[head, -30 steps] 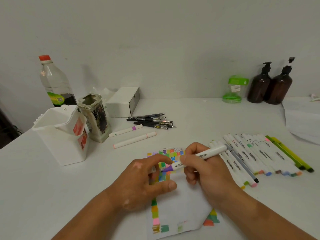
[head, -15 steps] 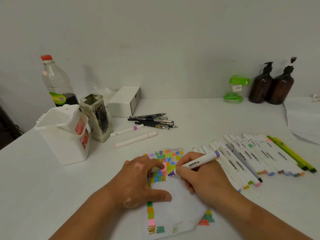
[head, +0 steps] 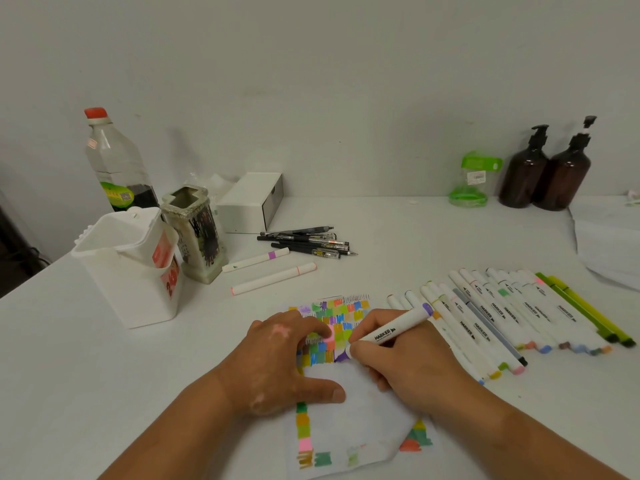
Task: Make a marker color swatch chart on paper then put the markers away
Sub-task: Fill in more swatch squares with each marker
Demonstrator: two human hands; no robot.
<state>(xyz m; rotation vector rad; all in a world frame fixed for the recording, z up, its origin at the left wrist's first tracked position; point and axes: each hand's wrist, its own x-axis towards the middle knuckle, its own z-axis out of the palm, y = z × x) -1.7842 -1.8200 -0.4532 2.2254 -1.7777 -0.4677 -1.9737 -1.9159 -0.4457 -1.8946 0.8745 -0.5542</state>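
Low at centre, the right hand [head: 408, 365] pinches a purple marker [head: 398, 329], tip on the paper [head: 346, 424]; the left hand [head: 277, 365], its grip slack, presses the paper flat.

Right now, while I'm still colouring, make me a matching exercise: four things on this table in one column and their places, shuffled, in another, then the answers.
Things
1. purple marker
2. black pens
3. brown pump bottles
4. red-capped bottle

Places
A. back right of the table
B. far left, behind the white bin
C. gripped by the right hand
D. lying in front of the white box

Pairs: 1-C, 2-D, 3-A, 4-B
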